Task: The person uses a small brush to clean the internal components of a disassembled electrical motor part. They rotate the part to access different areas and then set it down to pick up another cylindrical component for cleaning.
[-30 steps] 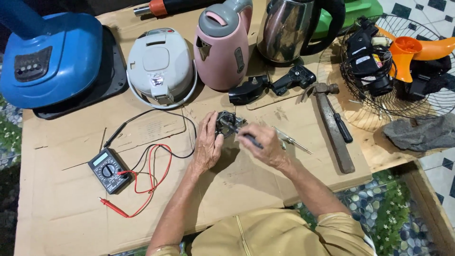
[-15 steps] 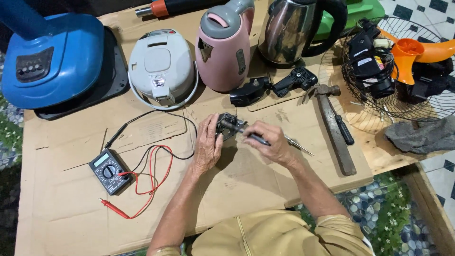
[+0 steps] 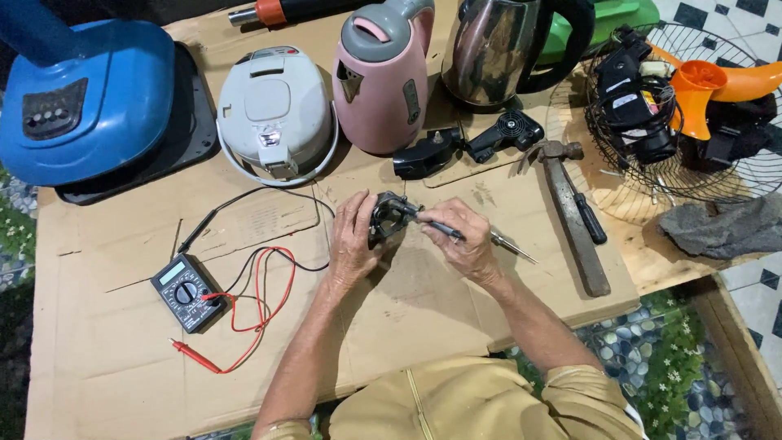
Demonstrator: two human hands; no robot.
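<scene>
I'm watching from the headcam as the left hand [image 3: 352, 244] is clenching a small dark metal part [image 3: 386, 218] just above the middle of the frame, while the right hand [image 3: 462, 244] is gripping a slim screwdriver [image 3: 444, 231] whose tip is pressing into that part. Compared with a second ago, the hands are sitting slightly higher and closer together, and the tool is lying flatter across the right fingers — so the work on the part is looking like fine fiddling, not a change of tool. A second thin tool [image 3: 511, 246] is lying just beside the right hand. The bench [image 3: 106, 375] is covered in brown cardboard. At lower left a multimeter [image 3: 187, 292] is lying with red and black leads curling around it. Along the top are sitting a blue appliance [image 3: 81, 98], a white rice cooker [image 3: 277, 110], a pink kettle [image 3: 383, 73] and a steel kettle [image 3: 497, 49]. At right a hammer [image 3: 574, 216] is lying near a fan cage [image 3: 676, 114] and a grey rag [image 3: 721, 228] — patterned floor is showing below.
</scene>
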